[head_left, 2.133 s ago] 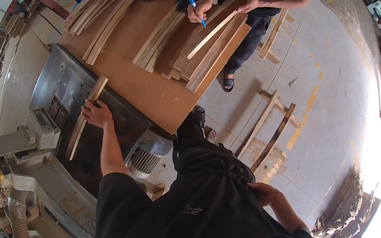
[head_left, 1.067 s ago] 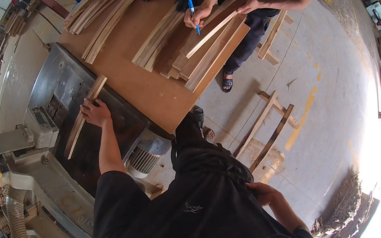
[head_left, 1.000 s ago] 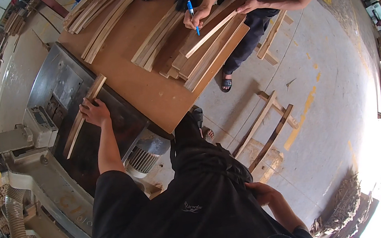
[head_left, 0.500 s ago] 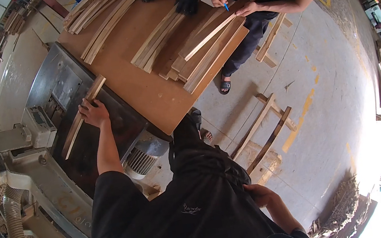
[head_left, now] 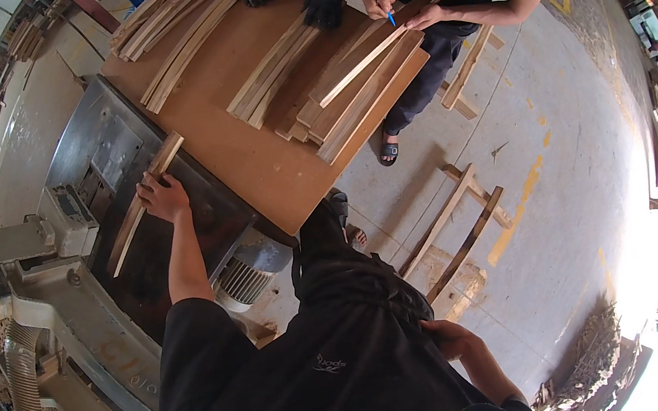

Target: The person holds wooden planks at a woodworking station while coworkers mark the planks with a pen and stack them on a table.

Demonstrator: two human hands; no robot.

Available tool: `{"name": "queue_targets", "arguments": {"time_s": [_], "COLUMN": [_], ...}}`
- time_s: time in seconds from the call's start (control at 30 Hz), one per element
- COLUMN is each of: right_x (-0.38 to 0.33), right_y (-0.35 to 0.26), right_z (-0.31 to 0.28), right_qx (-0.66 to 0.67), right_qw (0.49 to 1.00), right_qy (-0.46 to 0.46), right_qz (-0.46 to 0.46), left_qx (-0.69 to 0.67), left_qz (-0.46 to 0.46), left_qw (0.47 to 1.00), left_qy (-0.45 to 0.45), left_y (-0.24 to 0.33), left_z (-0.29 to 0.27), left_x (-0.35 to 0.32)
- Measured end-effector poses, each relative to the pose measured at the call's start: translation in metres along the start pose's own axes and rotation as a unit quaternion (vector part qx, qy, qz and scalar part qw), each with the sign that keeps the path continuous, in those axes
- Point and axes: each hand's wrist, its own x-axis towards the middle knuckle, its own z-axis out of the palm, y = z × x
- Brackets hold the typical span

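Note:
My left hand [head_left: 163, 196] is closed round the middle of a curved wooden strip [head_left: 126, 239]. That strip lies on the dark metal table of a machine [head_left: 202, 212], its far end reaching the edge of the brown board [head_left: 294, 198]. My right hand [head_left: 444, 338] rests at my hip against the dark clothing, and its fingers are mostly hidden there. Across the board, a person in a black shirt holds a blue marker [head_left: 378, 1] to a pale wooden strip [head_left: 360, 69]. Black gloved hands [head_left: 323, 7] of another person rest by the curved strips [head_left: 274, 73].
More curved strips [head_left: 191, 49] lie at the board's far left. A grey machine housing [head_left: 67, 330] with a ribbed hose [head_left: 27, 395] stands on my left, and a finned motor [head_left: 248, 277] sits under the metal table. A wooden frame [head_left: 466, 215] lies on the floor to the right.

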Motion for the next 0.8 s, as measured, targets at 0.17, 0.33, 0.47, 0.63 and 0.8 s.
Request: {"name": "queue_targets", "arguments": {"time_s": [0.17,0.33,0.47,0.63,0.8], "right_x": [0.0,-0.002,0.0,0.0,0.001], "right_y": [0.002,0.004,0.001,-0.003,-0.004], "right_z": [0.0,0.007,0.003,0.003,-0.008], "right_qx": [-0.02,-0.025,-0.018,-0.022,-0.034], "right_qw": [1.0,0.999,0.999,0.999,0.999], "right_qy": [0.008,0.028,0.021,0.029,0.031], "right_qz": [-0.013,-0.013,-0.018,-0.023,-0.014], "left_qx": [0.002,0.001,0.0,0.001,-0.015], "left_qz": [0.007,0.009,0.007,0.009,0.016], "left_qw": [1.0,1.0,1.0,1.0,0.999], "left_qy": [0.008,0.011,0.008,0.012,0.029], "left_y": [0.001,0.0,0.001,0.007,-0.001], "left_z": [-0.002,-0.005,-0.005,-0.004,-0.001], "left_x": [-0.002,-0.003,-0.002,0.0,0.003]}}
